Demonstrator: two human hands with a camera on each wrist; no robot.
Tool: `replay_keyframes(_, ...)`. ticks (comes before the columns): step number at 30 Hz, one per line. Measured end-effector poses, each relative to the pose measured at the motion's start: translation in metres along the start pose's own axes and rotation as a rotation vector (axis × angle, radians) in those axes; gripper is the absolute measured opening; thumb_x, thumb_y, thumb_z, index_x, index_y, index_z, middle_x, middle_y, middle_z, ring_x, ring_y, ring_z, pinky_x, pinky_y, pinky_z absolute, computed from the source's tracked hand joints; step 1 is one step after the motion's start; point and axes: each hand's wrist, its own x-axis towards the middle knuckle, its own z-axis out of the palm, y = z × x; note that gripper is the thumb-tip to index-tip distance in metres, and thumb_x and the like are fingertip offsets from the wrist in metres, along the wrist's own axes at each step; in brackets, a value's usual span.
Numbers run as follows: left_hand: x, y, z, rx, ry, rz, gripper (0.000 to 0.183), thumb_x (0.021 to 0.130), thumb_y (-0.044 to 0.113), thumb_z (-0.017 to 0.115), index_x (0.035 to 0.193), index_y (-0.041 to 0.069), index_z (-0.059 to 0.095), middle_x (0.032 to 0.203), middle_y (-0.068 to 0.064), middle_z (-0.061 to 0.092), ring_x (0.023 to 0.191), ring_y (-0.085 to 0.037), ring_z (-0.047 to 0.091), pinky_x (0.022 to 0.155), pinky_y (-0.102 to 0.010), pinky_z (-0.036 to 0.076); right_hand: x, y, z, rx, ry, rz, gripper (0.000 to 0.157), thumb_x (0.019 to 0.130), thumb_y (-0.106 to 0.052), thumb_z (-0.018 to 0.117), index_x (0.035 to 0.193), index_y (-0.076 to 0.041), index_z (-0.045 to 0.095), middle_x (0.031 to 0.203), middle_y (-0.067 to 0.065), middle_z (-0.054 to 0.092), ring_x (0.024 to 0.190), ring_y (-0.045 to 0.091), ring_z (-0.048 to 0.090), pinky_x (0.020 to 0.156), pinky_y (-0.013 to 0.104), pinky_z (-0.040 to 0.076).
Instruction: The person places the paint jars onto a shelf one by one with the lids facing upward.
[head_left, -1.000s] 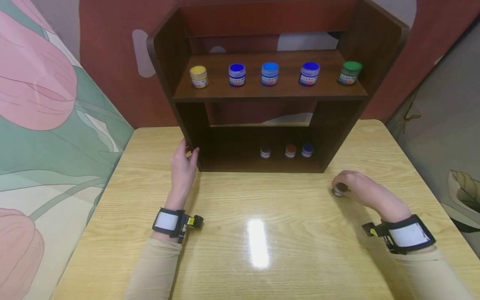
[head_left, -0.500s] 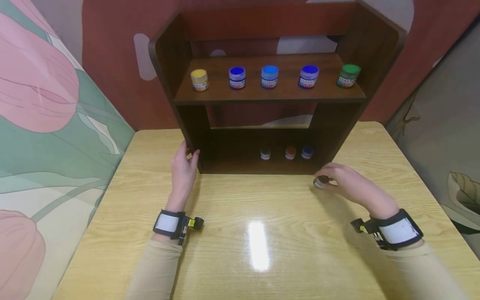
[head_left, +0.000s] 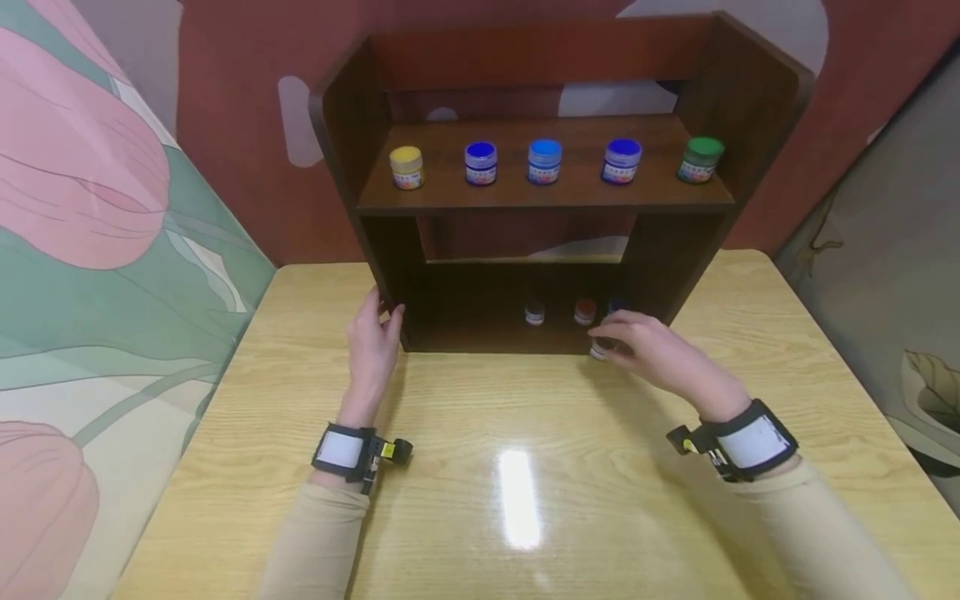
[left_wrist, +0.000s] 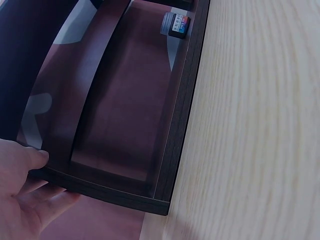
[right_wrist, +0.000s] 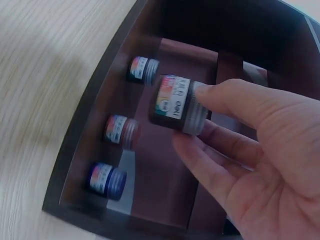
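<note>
My right hand (head_left: 663,358) pinches a dark paint jar (right_wrist: 172,102) by its lid between thumb and fingers. It is at the front of the lower shelf, near its right end. In the right wrist view the jar is tilted on its side relative to the camera. My left hand (head_left: 371,346) grips the left side panel of the dark brown shelf unit (head_left: 547,208), thumb on the inner face. On the lower shelf stand a black jar (head_left: 535,314), a reddish-brown jar (head_left: 585,312) and a dark blue jar (right_wrist: 106,181), the last partly hidden by my right hand in the head view.
The upper shelf carries a row of jars: yellow (head_left: 407,169), blue (head_left: 481,164), light blue (head_left: 544,162), another blue jar (head_left: 622,162) and a green one (head_left: 701,161). The unit stands on a light wooden table (head_left: 465,500) against a painted wall.
My right hand has carried the dark jar leftward from the table at the right to the front of the lower shelf. My left hand stays on the side panel.
</note>
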Motion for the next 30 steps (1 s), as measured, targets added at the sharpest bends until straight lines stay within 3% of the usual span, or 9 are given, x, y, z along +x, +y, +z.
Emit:
replay_keyframes(11, -0.002, 0.0, 0.003, -0.009, 0.004, 0.0, 0.035, 0.096, 0.011, 0.06, 0.129, 0.001, 0.056, 0.124, -0.022, 0.065, 0.113, -0.036, 0.065, 0.082, -0.043, 0.061, 0.029, -0.005, 0.014, 0.061, 0.061, 0.022, 0.028, 0.082, 0.002, 0.072, 0.11, 0.005, 0.068, 0.108, 0.021, 0.069, 0.086, 0.027, 0.069, 0.076, 0.04, 0.061)
replay_keyframes(24, -0.004, 0.001, 0.002, -0.015, 0.001, 0.0, 0.037, 0.096, 0.012, 0.059, 0.131, 0.002, 0.055, 0.126, -0.022, 0.065, 0.114, -0.035, 0.064, 0.083, -0.044, 0.06, 0.068, -0.011, 0.028, 0.063, 0.167, 0.058, 0.028, 0.085, -0.009, 0.073, 0.109, 0.005, 0.07, 0.11, 0.022, 0.07, 0.102, 0.035, 0.066, 0.088, 0.048, 0.057)
replay_keyframes(30, -0.002, 0.0, 0.001, -0.023, 0.005, 0.007, 0.038, 0.096, 0.012, 0.06, 0.132, 0.001, 0.055, 0.127, -0.021, 0.064, 0.115, -0.035, 0.063, 0.083, -0.044, 0.06, 0.086, -0.015, 0.033, 0.072, 0.175, 0.087, 0.028, 0.087, -0.009, 0.071, 0.112, 0.003, 0.07, 0.115, 0.022, 0.069, 0.107, 0.035, 0.065, 0.093, 0.049, 0.054)
